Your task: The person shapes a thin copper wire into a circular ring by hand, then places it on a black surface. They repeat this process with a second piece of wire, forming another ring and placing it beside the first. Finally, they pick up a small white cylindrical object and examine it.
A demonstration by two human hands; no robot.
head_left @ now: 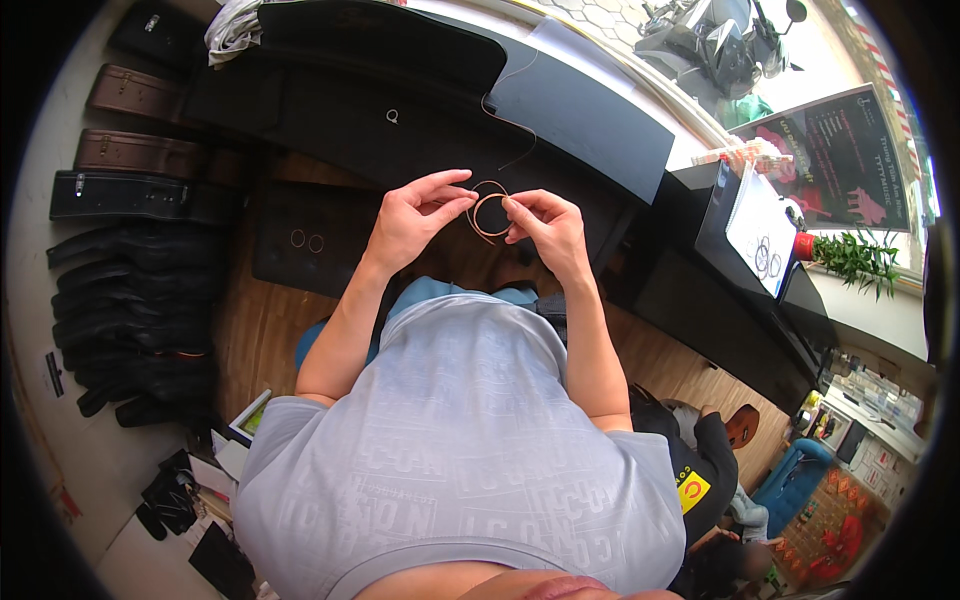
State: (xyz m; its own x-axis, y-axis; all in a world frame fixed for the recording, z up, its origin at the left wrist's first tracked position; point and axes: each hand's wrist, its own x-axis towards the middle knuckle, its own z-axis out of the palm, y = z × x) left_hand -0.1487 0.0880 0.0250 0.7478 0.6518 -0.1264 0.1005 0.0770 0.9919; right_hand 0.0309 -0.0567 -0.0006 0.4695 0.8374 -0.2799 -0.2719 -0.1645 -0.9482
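Observation:
My left hand (pixel 410 222) is closed at thumb and index finger on a thin copper-coloured coiled string (pixel 492 233), at its upper left side. My right hand (pixel 548 232) pinches the same coil on its right side. The coil forms overlapping loose loops between my hands, above a dark surface. Beyond them a long thin wire (pixel 535 137) lies over the black desk (pixel 330 90), with a small silvery loop (pixel 392 116) on it. Two small copper-coloured rings (pixel 306 241) lie on a black mat (pixel 280 268) to my left.
Instrument cases (pixel 140 195) and soft bags (pixel 130 320) are stacked at the left. A black cabinet (pixel 690 280) bearing papers stands right, near a plant (pixel 850 255). Behind me at the right are another person (pixel 705 450), a small brown instrument (pixel 741 425) and a blue sofa (pixel 790 480).

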